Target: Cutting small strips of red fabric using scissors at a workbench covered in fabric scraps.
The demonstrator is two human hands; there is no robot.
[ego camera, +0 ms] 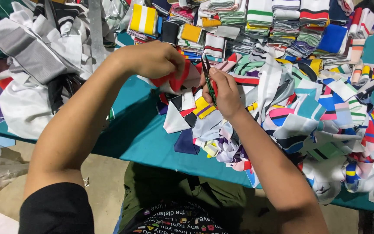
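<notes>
- At centre frame, I see my left hand [154, 58] pinching a red-and-white fabric strip [174, 80].
- Right hand [222, 89] grips green snips [208, 82]; blades partly hidden.
- Upper frame: folded striped bundles [260, 17], tops cut off.

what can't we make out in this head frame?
- Head view: the blades of the green snips are hidden by the right hand.
- Most of the red-and-white fabric piece is hidden inside the left hand.
- The folded stacks are cut off by the top edge.
</notes>
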